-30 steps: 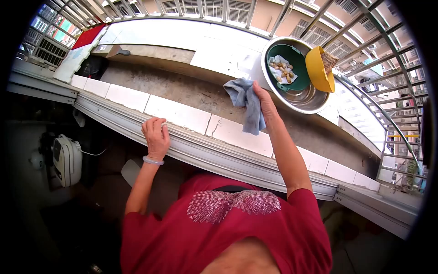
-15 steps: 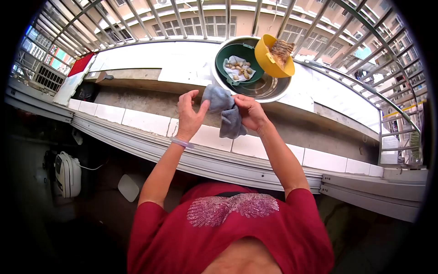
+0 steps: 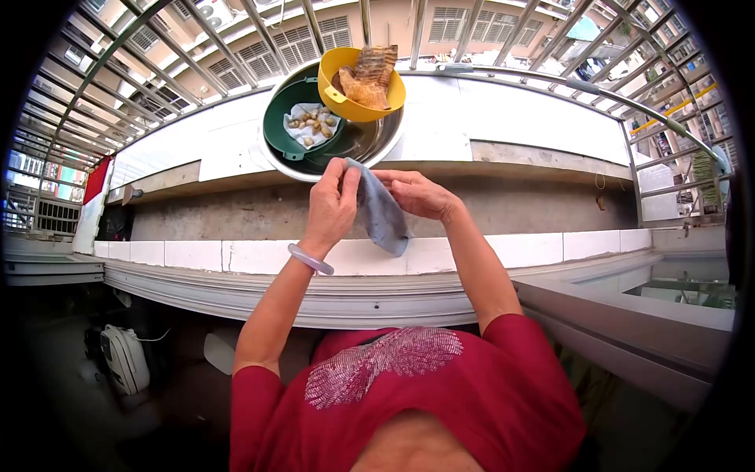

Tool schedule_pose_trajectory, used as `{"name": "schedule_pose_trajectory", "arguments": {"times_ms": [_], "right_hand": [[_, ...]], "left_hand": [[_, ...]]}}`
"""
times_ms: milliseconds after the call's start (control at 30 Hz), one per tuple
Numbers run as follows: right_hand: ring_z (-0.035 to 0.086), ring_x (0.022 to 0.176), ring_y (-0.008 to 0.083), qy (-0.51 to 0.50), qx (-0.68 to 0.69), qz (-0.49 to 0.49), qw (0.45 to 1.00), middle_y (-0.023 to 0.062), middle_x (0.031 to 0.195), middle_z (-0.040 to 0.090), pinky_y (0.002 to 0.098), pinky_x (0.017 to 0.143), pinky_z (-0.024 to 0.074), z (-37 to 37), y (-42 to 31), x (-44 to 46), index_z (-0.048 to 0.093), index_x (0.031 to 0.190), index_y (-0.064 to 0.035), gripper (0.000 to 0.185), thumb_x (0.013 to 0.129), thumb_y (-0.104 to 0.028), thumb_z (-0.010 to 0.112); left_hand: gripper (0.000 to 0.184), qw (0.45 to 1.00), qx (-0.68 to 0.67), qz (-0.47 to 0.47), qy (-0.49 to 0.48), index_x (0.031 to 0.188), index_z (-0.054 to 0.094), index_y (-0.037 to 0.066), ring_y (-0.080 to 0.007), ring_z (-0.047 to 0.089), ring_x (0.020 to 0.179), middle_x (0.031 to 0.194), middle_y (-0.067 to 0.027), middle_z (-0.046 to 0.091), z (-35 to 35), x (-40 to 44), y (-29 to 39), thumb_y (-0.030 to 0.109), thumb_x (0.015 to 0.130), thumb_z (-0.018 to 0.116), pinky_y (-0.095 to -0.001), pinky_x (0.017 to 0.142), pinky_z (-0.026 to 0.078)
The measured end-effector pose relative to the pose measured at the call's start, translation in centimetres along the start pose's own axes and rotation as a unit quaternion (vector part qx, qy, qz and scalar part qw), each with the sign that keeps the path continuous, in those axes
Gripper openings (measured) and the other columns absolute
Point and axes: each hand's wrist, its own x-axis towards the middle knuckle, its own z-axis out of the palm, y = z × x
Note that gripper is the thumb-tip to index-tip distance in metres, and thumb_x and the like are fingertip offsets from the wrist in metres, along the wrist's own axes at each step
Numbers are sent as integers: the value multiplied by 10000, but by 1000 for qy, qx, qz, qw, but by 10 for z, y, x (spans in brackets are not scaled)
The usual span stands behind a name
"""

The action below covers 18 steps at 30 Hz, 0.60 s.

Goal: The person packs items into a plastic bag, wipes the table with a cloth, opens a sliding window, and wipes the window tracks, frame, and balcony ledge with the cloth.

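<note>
My left hand (image 3: 329, 203), with a pale bracelet on its wrist, pinches the top corner of a grey-blue cloth (image 3: 381, 214). The cloth hangs down over the white-tiled ledge. To its right, my right hand (image 3: 423, 195) has its fingers stretched out toward the cloth's upper edge; their tips reach the cloth and are partly hidden. Beyond my hands stands a metal basin (image 3: 385, 141). Inside it sits a green basin (image 3: 277, 118) with small brownish pieces (image 3: 311, 124) on white paper. A yellow colander (image 3: 334, 67) holding brown, ridged dried pieces (image 3: 370, 79) rests at the basin's far side.
Metal window bars (image 3: 366, 23) rise behind the white board (image 3: 440, 110). A concrete trough (image 3: 511, 208) runs between board and tiled ledge (image 3: 193, 256). Sliding-window tracks (image 3: 377, 303) lie nearest my body. A white appliance (image 3: 124, 358) stands low at left.
My left hand, open beside the cloth before, now pinches its corner. The bunched cloth hangs more spread out, and my right fingers have straightened. The view has shifted right.
</note>
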Motion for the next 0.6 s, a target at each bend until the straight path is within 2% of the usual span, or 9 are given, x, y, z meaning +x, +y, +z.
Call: {"name": "schedule_pose_trajectory", "arguments": {"times_ms": [100,133,233,300,367,433,533,567,600], "right_hand": [[530,975,127,-26,-106,54,993,56,1072,575,290,874,404,-34,-17,4,486,1196,-3,481,767,-145,651],[553,929,125,2,-82,71,994,58,1009,608,293,864,419,-51,-27,3,535,1130,21,388,770,-85,632],[581,871,147,117,-61,113,985,83,956,621,299,816,458,-125,-69,-15,567,1056,38,312,765,-60,623],[597,805,141,242,-48,81,966,76,906,623,280,747,491,-166,-101,-45,572,1010,33,263,770,-65,614],[589,817,165,344,-77,11,936,92,911,608,290,749,485,-222,-130,-79,560,1005,35,265,775,-87,612],[579,830,182,430,-40,-123,893,111,940,597,295,759,474,-273,-152,-119,555,1040,36,299,779,-99,609],[580,849,219,674,-121,-281,672,135,940,604,326,777,460,-325,-172,-167,564,1042,51,338,766,-138,614],[583,864,240,739,-180,-301,575,150,956,609,341,789,454,-335,-177,-182,568,1039,54,357,758,-161,616],[582,869,286,816,-255,-251,454,171,929,614,360,800,445,-347,-181,-197,593,1001,44,318,761,-166,599]], "left_hand": [[164,1000,19,-7,16,832,480,6,-166,420,571,647,-105,475,15,27,-9,159,890,466,-274,555,392],[174,995,84,-42,-31,841,493,4,-169,449,591,663,-106,488,15,31,-10,168,892,465,-283,570,403],[180,994,82,-52,-56,922,522,-8,-181,526,661,782,-107,560,28,22,-31,163,876,489,-281,617,438],[176,989,57,-107,-79,950,523,-17,-197,546,689,828,-109,573,27,6,-24,136,864,502,-278,636,447],[175,988,80,-93,-96,953,541,-3,-123,520,708,831,-58,572,20,-16,-36,147,878,488,-246,664,425],[124,983,144,-67,-95,925,545,-6,-201,560,696,814,-116,573,14,-34,-35,75,836,516,-279,621,449],[117,972,174,-112,-113,908,547,-9,-245,544,745,825,-134,561,13,-64,-40,43,806,519,-317,673,432],[129,967,196,-106,-122,915,542,-9,-268,532,783,847,-141,556,14,-73,-44,36,796,520,-336,711,420],[143,962,221,-94,-132,924,536,-8,-282,518,814,873,-147,550,15,-79,-45,36,788,524,-350,739,404]]}}
